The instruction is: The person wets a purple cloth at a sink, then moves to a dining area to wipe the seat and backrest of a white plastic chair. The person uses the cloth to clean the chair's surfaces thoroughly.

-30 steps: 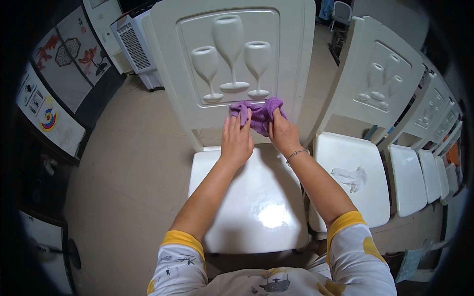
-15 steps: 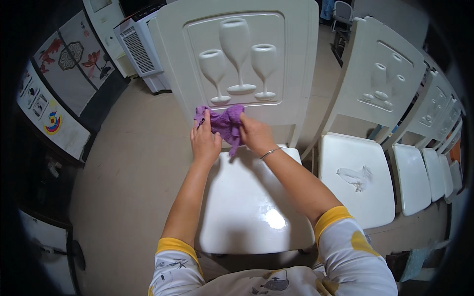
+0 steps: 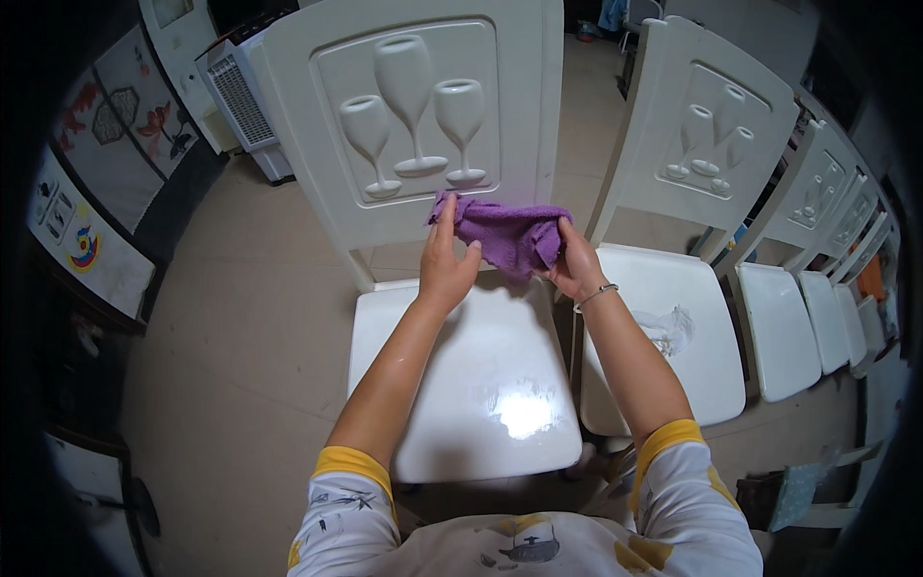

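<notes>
A purple cloth (image 3: 510, 231) is stretched between my two hands above the white chair seat (image 3: 481, 385). My left hand (image 3: 450, 269) grips its left end, fingers pointing up along it and the thumb apart. On the other side, my right hand (image 3: 579, 258) has the right end between thumb and fingers, with a bracelet at that wrist. Behind the cloth rises the white chair backrest (image 3: 524, 115), with three raised wine glasses moulded in its panel. The cloth overlaps the backrest's lower edge in view; whether it touches there I cannot tell. A glare spot shines on the seat.
To the right stands a second white chair (image 3: 716, 375), with a crumpled whitish thing (image 3: 673, 329) on its seat, partly behind my right forearm. More white chairs (image 3: 784, 337) line up beyond it. An air cooler (image 3: 240, 101) stands at the back left, near a patterned curtain (image 3: 130, 111).
My hands have moved rightward and further apart, and the bunched cloth is now spread wider between them. My right hand has turned its palm more inward. The view has shifted to the right.
</notes>
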The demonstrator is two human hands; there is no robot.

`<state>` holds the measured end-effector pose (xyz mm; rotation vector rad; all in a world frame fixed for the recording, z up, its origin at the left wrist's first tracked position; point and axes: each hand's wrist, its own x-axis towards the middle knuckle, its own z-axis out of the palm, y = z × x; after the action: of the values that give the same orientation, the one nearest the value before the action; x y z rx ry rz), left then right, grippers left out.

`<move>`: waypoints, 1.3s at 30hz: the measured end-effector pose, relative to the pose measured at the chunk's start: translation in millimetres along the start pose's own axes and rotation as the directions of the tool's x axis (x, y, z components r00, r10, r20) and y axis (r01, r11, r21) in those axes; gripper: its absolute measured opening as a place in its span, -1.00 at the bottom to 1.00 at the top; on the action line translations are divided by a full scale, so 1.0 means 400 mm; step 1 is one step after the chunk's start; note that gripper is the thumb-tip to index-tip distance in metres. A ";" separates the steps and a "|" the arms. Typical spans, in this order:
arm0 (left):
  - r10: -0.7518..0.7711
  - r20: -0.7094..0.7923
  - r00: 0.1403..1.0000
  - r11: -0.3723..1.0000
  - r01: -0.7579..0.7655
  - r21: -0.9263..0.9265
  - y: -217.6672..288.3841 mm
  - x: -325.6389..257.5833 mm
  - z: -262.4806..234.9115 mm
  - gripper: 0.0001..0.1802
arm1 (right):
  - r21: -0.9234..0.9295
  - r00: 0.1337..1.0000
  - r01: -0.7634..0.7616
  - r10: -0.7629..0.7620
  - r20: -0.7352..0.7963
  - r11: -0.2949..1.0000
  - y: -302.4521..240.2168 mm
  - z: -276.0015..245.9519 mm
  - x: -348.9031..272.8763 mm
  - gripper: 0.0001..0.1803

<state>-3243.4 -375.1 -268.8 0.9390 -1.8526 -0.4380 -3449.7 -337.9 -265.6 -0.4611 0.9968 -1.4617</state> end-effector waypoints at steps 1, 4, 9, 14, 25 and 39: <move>0.051 -0.010 0.999 0.998 -0.051 0.024 0.008 0.014 0.000 -0.16 | 0.065 0.998 -0.046 0.049 -0.037 0.997 -0.016 0.014 -0.002 -0.68; 0.233 -0.076 0.970 0.972 -0.230 0.051 0.063 0.113 0.003 -0.17 | -0.112 0.832 0.552 -0.554 0.012 0.826 -0.088 0.062 0.047 -0.75; 0.251 0.046 0.967 0.937 -0.255 0.239 0.112 0.194 0.013 -0.18 | -0.672 0.237 0.734 -0.892 0.386 -0.096 -0.146 0.149 0.150 -0.47; 0.274 0.264 0.925 0.755 -0.377 0.537 -0.055 0.029 0.098 -0.11 | -0.715 0.485 0.695 -0.785 0.385 0.079 0.082 -0.006 0.172 -0.32; 0.334 0.196 0.922 0.746 -0.386 0.543 0.051 0.120 0.111 -0.15 | -0.520 0.540 0.733 -0.840 0.054 0.438 -0.052 0.112 0.191 -0.54; 0.348 0.225 0.910 0.731 -0.414 0.543 0.040 0.133 0.122 -0.14 | -0.524 0.653 0.689 -0.742 0.149 0.501 -0.075 0.048 0.233 -0.68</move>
<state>-3305.1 -410.4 -248.7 0.8915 -2.2692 0.3750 -3469.2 -435.4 -256.9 -1.3835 1.3983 -1.9360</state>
